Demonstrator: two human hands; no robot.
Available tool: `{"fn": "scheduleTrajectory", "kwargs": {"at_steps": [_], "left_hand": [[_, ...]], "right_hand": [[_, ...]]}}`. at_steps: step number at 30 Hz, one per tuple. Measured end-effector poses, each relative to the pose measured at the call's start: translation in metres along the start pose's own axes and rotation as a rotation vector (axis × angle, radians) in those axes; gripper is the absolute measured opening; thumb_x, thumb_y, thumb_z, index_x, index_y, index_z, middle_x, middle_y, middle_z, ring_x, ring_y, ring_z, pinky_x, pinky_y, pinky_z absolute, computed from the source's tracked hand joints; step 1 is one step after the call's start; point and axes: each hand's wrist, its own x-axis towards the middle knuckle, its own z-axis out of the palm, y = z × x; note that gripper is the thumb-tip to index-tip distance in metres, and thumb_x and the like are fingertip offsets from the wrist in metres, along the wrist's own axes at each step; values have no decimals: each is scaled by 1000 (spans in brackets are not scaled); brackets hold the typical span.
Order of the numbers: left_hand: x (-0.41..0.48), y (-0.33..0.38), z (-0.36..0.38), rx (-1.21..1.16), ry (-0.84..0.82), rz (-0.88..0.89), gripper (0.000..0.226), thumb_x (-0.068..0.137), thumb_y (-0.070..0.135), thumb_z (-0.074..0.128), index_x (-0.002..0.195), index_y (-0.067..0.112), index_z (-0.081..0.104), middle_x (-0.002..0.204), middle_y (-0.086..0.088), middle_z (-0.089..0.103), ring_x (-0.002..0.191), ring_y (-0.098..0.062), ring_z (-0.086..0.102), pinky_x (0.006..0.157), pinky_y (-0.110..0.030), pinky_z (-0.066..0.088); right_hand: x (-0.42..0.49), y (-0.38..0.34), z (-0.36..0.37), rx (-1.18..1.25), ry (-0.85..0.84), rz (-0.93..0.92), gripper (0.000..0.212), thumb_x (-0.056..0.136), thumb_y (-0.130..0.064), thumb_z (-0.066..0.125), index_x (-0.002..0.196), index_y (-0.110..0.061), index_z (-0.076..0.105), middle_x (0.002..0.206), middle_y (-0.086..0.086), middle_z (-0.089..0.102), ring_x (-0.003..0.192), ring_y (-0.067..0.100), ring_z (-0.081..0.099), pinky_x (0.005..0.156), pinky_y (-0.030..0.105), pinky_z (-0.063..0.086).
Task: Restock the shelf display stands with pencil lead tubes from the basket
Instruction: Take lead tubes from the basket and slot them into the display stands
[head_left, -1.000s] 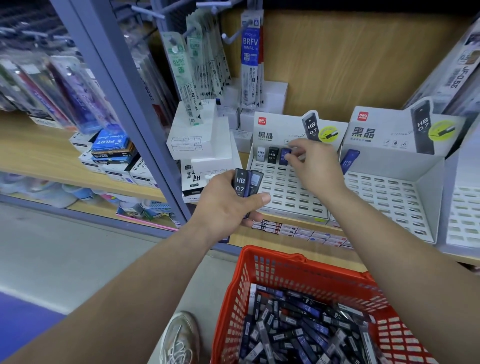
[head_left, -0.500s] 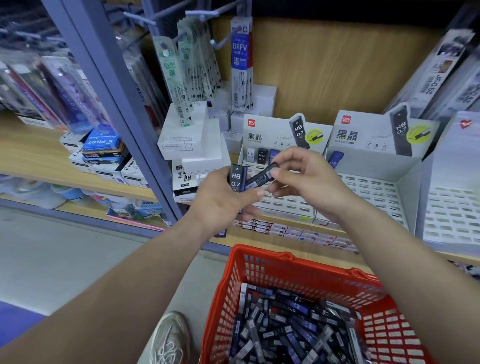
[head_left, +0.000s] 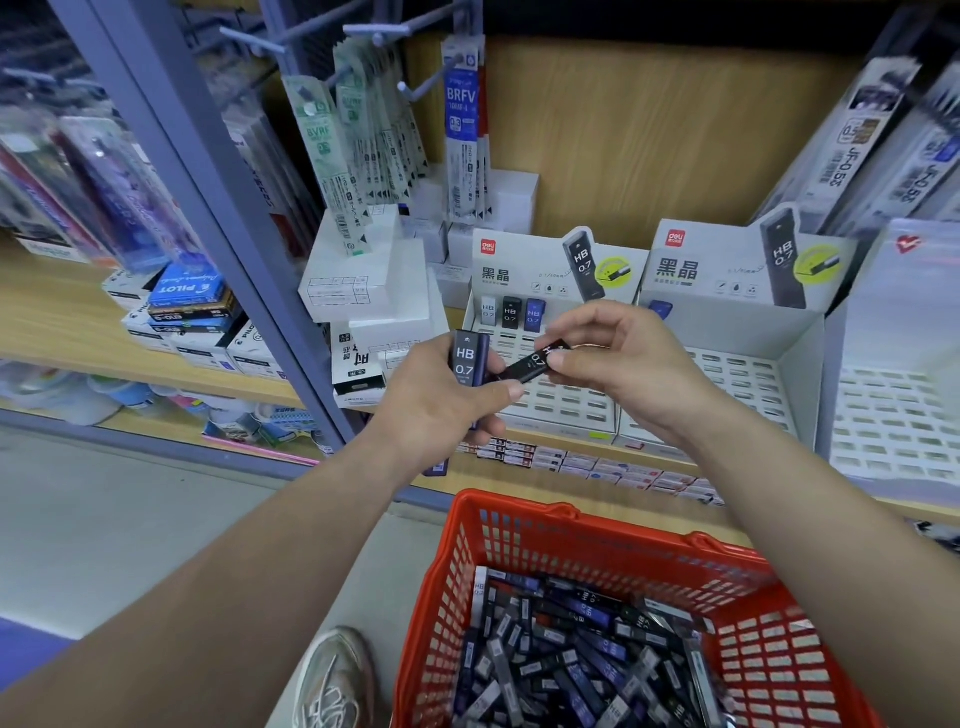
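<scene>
My right hand (head_left: 618, 364) has come back from the left display stand (head_left: 550, 332) to my left hand (head_left: 447, 410) and now pinches a black lead tube (head_left: 535, 362) drawn from the small bundle (head_left: 469, 358) my left fingers clamp. The red basket (head_left: 519, 551), near me, is full. Three tubes (head_left: 510, 312) stand in the stand's far row; this one probably goes beside them.

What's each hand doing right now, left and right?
Left hand: closed on upright tubes.
Right hand: fingertips pinching a tilted black tube.
</scene>
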Motion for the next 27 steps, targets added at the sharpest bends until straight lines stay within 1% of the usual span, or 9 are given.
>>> {"fn": "scheduleTrajectory", "kwargs": {"at_steps": [3,6,8,10,13,16,19,22,27], "left_hand": [[2,-1,2,22,10,-5,20,87,4,78,98,6,61,67,-4,66,48,-16,63,46,-24,52],[2,-4,0,39,34,-3,21,87,7,78,100,6,61,68,-6,65,47,-14,62,47,-24,53],[2,-5,-4,63,48,1,24,88,12,79,103,9,61,72,-8,65,49,-13,63,49,-24,55],[2,-6,-7,76,56,1,26,88,15,79,105,13,60,77,-9,67,51,-13,64,51,-25,56],[2,-6,-8,95,46,2,30,87,20,80,108,16,59,82,-10,69,51,-13,65,52,-25,58],[1,-7,-8,117,36,12,30,87,22,80,107,16,59,84,-9,69,51,-12,65,51,-23,56],[0,-8,-10,119,28,10,28,87,22,80,106,16,59,84,-8,68,51,-11,65,52,-23,56],[-1,-8,-12,109,19,3,29,87,22,80,106,16,59,84,-7,68,51,-11,64,52,-23,55],[-3,-8,-16,105,12,4,30,87,21,80,107,15,60,80,-5,68,50,-10,63,51,-23,55]], "right_hand": [[3,2,0,43,22,36,30,78,8,78,99,-13,72,94,14,76,81,26,73,74,32,58],[8,4,-1,78,115,29,24,77,5,80,90,-14,73,83,12,75,74,24,74,68,31,59],[16,7,-1,80,217,8,19,80,3,78,87,-14,73,77,9,75,71,22,73,68,30,59],[28,13,-1,-99,333,-35,19,83,-1,78,86,-19,72,76,1,74,74,17,73,73,30,60],[46,22,4,-450,383,-161,18,85,-7,77,86,-23,69,80,-11,70,77,5,68,76,17,55],[62,29,9,-586,365,-230,17,87,-8,75,89,-23,69,80,-14,66,75,0,64,70,5,48],[73,37,12,-645,357,-231,18,87,-7,74,88,-24,68,76,-17,63,71,-2,61,67,2,44],[80,42,13,-692,334,-257,15,88,-8,73,91,-22,71,76,-18,64,70,-3,61,71,8,48],[89,39,17,-822,291,-354,14,88,-7,72,99,-15,75,86,-6,70,81,13,66,84,31,56]]}}
